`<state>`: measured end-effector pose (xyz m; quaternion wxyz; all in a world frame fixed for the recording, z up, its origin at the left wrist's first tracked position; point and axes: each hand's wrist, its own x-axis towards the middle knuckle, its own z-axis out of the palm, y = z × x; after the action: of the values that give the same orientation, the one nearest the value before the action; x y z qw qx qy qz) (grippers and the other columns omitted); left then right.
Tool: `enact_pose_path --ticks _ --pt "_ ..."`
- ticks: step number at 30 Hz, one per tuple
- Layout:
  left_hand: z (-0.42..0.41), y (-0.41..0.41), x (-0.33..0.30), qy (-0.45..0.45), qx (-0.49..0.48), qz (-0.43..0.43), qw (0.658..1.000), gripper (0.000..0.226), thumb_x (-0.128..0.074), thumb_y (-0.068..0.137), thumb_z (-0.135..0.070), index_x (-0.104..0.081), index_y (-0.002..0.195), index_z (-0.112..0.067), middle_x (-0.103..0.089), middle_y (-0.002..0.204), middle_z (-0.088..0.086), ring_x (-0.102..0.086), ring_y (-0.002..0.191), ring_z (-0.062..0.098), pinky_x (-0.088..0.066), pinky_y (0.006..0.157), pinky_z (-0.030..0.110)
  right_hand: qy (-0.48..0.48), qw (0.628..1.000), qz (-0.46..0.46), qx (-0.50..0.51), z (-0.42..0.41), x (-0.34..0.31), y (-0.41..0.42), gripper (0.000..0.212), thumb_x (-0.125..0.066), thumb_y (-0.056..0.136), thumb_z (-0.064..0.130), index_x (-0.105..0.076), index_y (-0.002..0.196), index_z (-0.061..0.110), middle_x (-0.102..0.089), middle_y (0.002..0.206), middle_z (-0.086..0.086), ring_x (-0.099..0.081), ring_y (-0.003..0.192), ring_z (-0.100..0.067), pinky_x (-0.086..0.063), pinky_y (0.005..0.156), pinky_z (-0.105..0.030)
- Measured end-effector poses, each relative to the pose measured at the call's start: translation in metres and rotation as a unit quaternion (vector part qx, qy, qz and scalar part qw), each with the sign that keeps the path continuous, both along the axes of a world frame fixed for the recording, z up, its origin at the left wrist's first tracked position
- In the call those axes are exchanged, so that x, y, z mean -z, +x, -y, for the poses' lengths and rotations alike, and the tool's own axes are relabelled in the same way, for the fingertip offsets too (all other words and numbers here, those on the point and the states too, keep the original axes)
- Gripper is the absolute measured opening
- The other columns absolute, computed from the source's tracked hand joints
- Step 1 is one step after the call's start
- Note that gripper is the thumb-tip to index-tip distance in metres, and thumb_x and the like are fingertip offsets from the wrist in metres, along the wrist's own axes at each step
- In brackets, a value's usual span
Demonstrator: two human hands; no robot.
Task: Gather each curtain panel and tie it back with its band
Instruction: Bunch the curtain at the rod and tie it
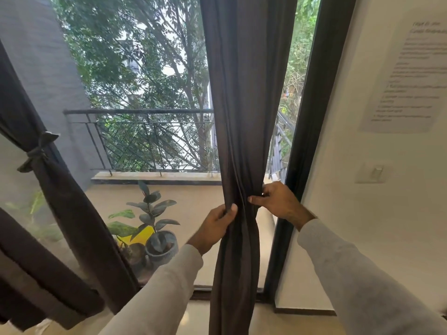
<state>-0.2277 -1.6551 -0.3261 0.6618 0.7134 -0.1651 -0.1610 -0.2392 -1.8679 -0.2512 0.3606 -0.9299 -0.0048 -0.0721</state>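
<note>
Left hand [219,222] grips the gathered right curtain panel [244,117]; right hand [278,201] pinches its edge.

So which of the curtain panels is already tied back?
The left curtain panel, knotted with its band. The right curtain panel has no band; the left hand and right hand grip it.

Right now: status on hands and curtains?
Left hand and right hand grip gathered right panel. No band on it yet. Left panel tied. Nothing obstructing.

Dark brown curtain panel [244,117] (plain), pale grey sleeves [167,286], yellow pot [145,234].
</note>
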Motion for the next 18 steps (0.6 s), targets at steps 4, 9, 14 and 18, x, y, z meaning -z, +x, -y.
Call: enact_pose_path --ticks 4,9,14,18 --pt "-0.018 0.009 -0.007 0.009 -0.019 -0.028 0.999 0.036 -0.056 0.110 -0.043 -0.074 0.116 -0.012 -0.077 0.099 0.003 -0.071 0.091 0.027 -0.056 0.082 0.034 -0.003 1.000 0.004 -0.019 -0.002 -0.001 0.007 0.039 -0.077 0.097 0.030 -0.074 0.132 0.014 -0.078 0.122 -0.003 -0.063 0.073 0.004 -0.045 0.058 0.001" --pt "-0.019 0.025 -0.014 0.129 -0.124 0.049 0.983 0.030 -0.080 0.096 -0.038 -0.077 0.098 -0.008 -0.075 0.083 0.001 -0.069 0.076 0.021 -0.055 0.071 0.028 -0.003 0.999 0.037 0.003 -0.003 0.005 0.004 0.036 -0.082 0.092 0.034 -0.076 0.124 0.019 -0.078 0.111 0.003 -0.072 0.083 -0.010 -0.060 0.081 -0.022" --pt "-0.008 0.022 -0.020 0.209 -0.205 0.066 0.954 0.035 -0.085 0.089 -0.050 -0.072 0.091 -0.017 -0.075 0.090 0.000 -0.074 0.086 0.021 -0.060 0.082 0.033 -0.267 0.952 0.141 -0.045 -0.013 -0.003 -0.031 0.016 -0.071 0.096 0.037 -0.061 0.097 0.025 -0.072 0.095 0.003 -0.070 0.087 -0.022 -0.058 0.079 -0.036" --pt "-0.002 0.020 -0.023 0.228 -0.211 0.064 0.948 0.030 -0.082 0.091 -0.040 -0.073 0.088 -0.012 -0.069 0.082 0.001 -0.069 0.079 0.023 -0.051 0.068 0.027 -0.419 0.857 0.202 -0.223 -0.027 -0.026 -0.046 0.010 -0.070 0.092 0.032 -0.062 0.096 0.027 -0.070 0.086 0.003 -0.069 0.075 -0.024 -0.059 0.065 -0.037"
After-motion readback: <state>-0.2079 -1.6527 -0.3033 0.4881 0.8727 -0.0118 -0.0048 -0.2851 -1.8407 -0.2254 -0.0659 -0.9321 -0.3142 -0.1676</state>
